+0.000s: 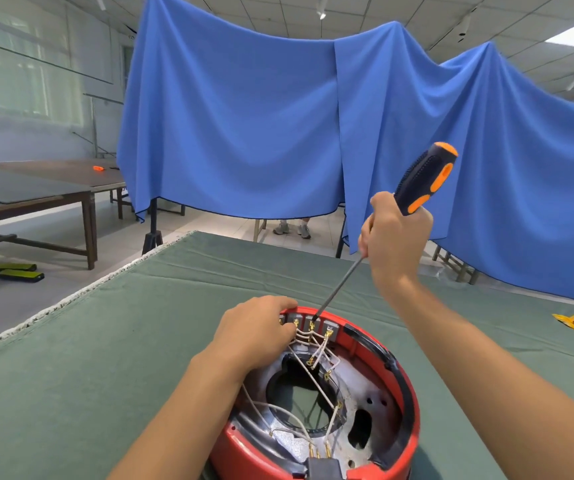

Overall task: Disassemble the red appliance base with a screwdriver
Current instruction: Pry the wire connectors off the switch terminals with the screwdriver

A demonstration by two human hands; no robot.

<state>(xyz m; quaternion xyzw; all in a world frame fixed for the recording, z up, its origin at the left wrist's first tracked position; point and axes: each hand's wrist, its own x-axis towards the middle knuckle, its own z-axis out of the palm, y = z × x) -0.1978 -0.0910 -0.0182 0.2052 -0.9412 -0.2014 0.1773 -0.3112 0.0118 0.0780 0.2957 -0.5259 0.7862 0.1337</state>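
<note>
The red appliance base (pixel 407 403) lies open side up on the green table cover, showing a metal plate, white wires and brass terminals inside. My left hand (pixel 254 332) grips its far left rim, fingers curled over the edge by the terminal block. My right hand (pixel 394 237) holds a screwdriver (pixel 424 178) with a black and orange handle, raised above the base. The long shaft slants down to the left and its tip sits on a terminal (pixel 313 320) at the far rim.
The green cloth-covered table (pixel 123 341) has its left edge running diagonally. A yellow scrap (pixel 571 322) lies at the right. Blue drapes (pixel 244 116) hang behind, with a person's shoes (pixel 292 230) under them. Dark tables (pixel 36 192) stand at the left.
</note>
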